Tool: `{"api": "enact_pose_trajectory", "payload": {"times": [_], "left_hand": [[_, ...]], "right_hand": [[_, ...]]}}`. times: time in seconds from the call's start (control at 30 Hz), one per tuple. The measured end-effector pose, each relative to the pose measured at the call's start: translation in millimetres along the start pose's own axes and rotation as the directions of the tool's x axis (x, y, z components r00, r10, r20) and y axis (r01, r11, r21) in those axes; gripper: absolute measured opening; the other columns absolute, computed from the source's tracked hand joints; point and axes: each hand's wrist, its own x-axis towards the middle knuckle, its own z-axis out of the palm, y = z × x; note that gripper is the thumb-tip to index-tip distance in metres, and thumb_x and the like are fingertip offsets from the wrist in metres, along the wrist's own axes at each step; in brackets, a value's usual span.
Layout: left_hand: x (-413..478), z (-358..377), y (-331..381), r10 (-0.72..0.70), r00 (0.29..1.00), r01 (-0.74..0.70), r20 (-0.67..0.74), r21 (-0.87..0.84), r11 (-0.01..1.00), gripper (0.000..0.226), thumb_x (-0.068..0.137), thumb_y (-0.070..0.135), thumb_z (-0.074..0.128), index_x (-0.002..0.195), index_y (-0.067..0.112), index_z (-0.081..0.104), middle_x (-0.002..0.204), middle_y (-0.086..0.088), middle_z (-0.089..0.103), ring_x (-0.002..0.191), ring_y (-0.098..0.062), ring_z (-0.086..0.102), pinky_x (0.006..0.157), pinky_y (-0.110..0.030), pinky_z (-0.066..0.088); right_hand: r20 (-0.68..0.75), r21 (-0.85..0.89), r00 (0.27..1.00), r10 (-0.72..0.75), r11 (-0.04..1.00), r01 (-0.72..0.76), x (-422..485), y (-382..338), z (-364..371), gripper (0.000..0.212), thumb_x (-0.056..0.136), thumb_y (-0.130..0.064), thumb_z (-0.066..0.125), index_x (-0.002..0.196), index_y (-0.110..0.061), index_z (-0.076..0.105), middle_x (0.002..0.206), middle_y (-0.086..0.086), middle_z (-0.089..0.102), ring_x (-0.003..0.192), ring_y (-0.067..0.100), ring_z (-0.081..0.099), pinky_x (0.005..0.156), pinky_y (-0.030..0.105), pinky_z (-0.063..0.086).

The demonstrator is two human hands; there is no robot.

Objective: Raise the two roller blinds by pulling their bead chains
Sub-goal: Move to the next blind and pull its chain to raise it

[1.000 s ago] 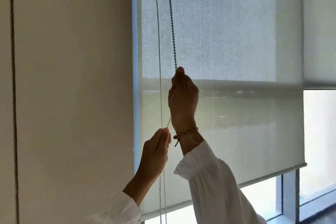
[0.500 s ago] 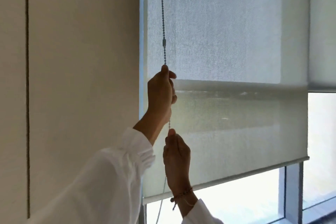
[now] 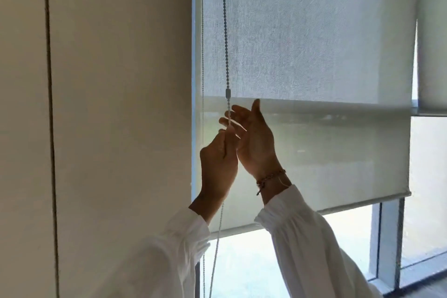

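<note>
The chain (image 3: 225, 31) runs off the top edge; the second blind (image 3: 433, 36) is cut by the right edge.

A room in a modern flat or office is suggested, though which cannot be told. A tall window (image 3: 278, 266) with slim grey frames is seen, reaching almost to the floor. Over it a translucent roller blind (image 3: 326, 55) is hung, and left of the window a plain cream wall (image 3: 116, 104) is shown.
</note>
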Motion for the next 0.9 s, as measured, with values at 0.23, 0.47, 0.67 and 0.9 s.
{"api": "enact_pose_trajectory", "payload": {"times": [0.23,0.47,0.67,0.9], "left_hand": [[-32.8,-13.2,-17.3,0.069,0.995,-0.075,0.075,0.091,0.993,0.039,0.092,0.031,0.040,0.058,0.012,0.046,0.047,0.011,0.039,0.044,-0.010,0.039,0.048,-0.026,0.032],[-18.2,-21.9,-6.1,-0.340,0.865,0.376,0.370,-0.029,0.926,0.053,0.096,0.043,0.030,0.053,0.016,0.045,0.040,0.009,0.035,0.036,-0.005,0.029,0.047,-0.023,0.026],[36.4,-38.1,32.4,-0.450,0.728,0.551,0.518,-0.050,0.833,0.062,0.092,0.055,0.013,0.085,0.017,0.062,0.084,-0.007,0.066,0.080,-0.016,0.064,0.075,-0.028,0.049],[78.6,-15.9,78.1,-0.498,0.766,0.619,0.406,-0.255,0.743,0.043,0.096,0.039,0.034,0.086,0.007,0.060,0.055,0.002,0.045,0.047,-0.008,0.041,0.047,-0.021,0.036]], "right_hand": [[-0.039,-0.162,0.999,0.016,0.987,-0.022,8.3,-33.4,36.9,0.035,0.091,-0.042,0.048,0.074,-0.013,0.054,0.052,-0.004,0.048,0.036,0.007,0.039,0.036,0.016,0.030],[-0.206,-0.296,0.935,-0.290,0.929,0.223,-1.6,-28.7,49.8,0.045,0.093,-0.032,0.048,0.052,-0.020,0.034,0.042,-0.007,0.025,0.035,0.007,0.021,0.037,0.017,0.019],[-0.227,-0.474,0.902,-0.369,0.850,0.228,-24.8,4.1,31.8,0.046,0.091,-0.035,0.048,0.047,-0.024,0.044,0.042,-0.010,0.036,0.044,0.013,0.031,0.047,0.030,0.026],[-0.219,-0.473,0.929,-0.299,0.865,0.167,-65.8,57.6,9.0,0.041,0.092,-0.031,0.049,0.054,-0.021,0.035,0.051,-0.002,0.023,0.049,0.015,0.019,0.047,0.029,0.017]]}}
